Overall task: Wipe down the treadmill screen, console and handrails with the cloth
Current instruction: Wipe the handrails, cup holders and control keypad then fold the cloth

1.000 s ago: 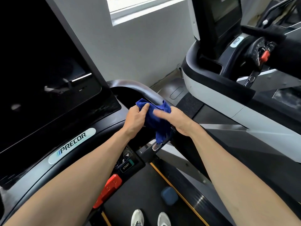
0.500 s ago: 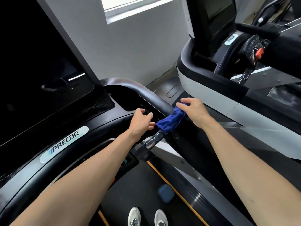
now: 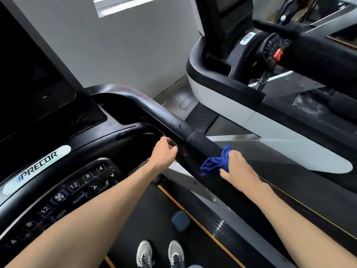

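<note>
Now crumpled blue cloth [image 3: 214,163], right hand [image 3: 238,169], padded handrail [image 3: 204,142]

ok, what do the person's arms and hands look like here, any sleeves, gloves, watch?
Both forearms are bare right up to the frame edge: no sleeves show. The left hand and right hand wear no gloves, and no rings, watch or wristband can be seen on the sides facing the camera. No markings or straps show on either arm. The only worn items in view are light grey sneakers at the bottom.
</note>
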A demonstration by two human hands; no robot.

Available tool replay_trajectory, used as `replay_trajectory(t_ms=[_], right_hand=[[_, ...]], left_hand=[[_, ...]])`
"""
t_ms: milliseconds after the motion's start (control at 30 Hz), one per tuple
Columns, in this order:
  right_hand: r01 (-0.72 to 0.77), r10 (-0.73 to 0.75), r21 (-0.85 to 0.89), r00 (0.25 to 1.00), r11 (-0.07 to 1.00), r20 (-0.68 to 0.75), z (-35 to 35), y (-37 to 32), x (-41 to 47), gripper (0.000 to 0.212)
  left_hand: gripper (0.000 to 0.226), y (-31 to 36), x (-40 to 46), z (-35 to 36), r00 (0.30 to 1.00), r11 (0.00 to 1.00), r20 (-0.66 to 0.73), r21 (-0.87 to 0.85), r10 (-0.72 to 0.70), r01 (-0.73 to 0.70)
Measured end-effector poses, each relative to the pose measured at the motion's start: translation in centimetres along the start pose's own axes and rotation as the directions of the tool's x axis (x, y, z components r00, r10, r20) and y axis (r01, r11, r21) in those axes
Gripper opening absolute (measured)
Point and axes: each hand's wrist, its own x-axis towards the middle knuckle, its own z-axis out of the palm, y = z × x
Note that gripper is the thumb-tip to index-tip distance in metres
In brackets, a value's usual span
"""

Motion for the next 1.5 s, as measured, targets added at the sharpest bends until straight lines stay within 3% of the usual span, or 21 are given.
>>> replay_trajectory(t_ms=[67,100,333,533,600,667,767,867,967,1067,1200,1333,1500], right_hand=[[0.066,-0.070,-0.128,0.997,0.990,-0.027,2.2,0.1,-0.2,0.097],[0.078,-0.089,-0.209,0.995,0.975,-0.045,3.2,-0.3,0.2,0.105],[0.231,-0.330,-0.391,0.920,0.891,-0.209,5.4,-3.2,5.7,0.094],[0.403,-0.554,-0.566,0.824,0.719,-0.116,4.8,-11.1,13.6,0.090],[0.467,-0.598,-0.554,0.798,0.689,-0.072,4.0,-14.4,16.6,0.083],[0.578,-0.660,-0.431,0.749,0.693,-0.055,3.3,-16.5,18.4,0.069],[0.688,-0.734,-0.258,0.651,0.678,-0.195,3.6,-17.1,18.4,0.044],[0.719,-0.739,-0.184,0.622,0.670,-0.259,5.2,-16.0,16.1,0.033],[0.717,-0.724,-0.133,0.647,0.684,-0.238,6.8,-14.8,14.2,0.021],[0.684,-0.670,-0.071,0.680,0.726,-0.298,7.8,-14.0,11.7,0.011],[0.470,-0.394,0.171,0.852,0.866,-0.345,8.3,-14.6,6.1,0.008],[0.279,-0.215,0.347,0.954,0.896,-0.211,8.2,-16.5,1.5,0.010],[0.003,-0.048,0.597,0.997,0.802,0.059,8.1,-17.5,-2.9,0.029]], left_hand=[[0.041,-0.5,0.1,-0.1,0.999,0.994,-0.040,0.106,0.018,-0.014],[0.042,-0.9,0.2,-0.3,0.998,0.989,-0.059,0.151,0.022,-0.013],[0.044,-4.6,-0.2,-3.0,0.989,0.918,-0.133,0.396,0.057,0.000],[0.036,-8.3,-2.5,-4.5,0.955,0.674,-0.050,0.719,0.293,-0.169],[0.039,-9.0,-3.9,-5.2,0.923,0.575,-0.032,0.790,0.383,-0.211],[0.046,-9.3,-5.5,-5.9,0.889,0.468,-0.017,0.854,0.459,-0.226],[0.051,-10.3,-7.2,-6.3,0.902,0.407,-0.016,0.896,0.432,-0.180],[0.040,-11.3,-8.0,-6.1,0.919,0.368,0.020,0.913,0.393,-0.178],[0.022,-11.5,-8.6,-5.8,0.912,0.304,0.039,0.936,0.409,-0.177],[0.034,-11.6,-9.4,-5.5,0.916,0.235,0.052,0.959,0.397,-0.156],[0.033,-11.5,-10.2,-5.5,0.934,0.218,0.085,0.961,0.348,-0.169],[0.042,-12.0,-11.3,-5.4,0.946,0.179,0.091,0.972,0.311,-0.152],[0.062,-12.5,-11.8,-4.5,0.954,0.146,0.095,0.979,0.284,-0.141]])
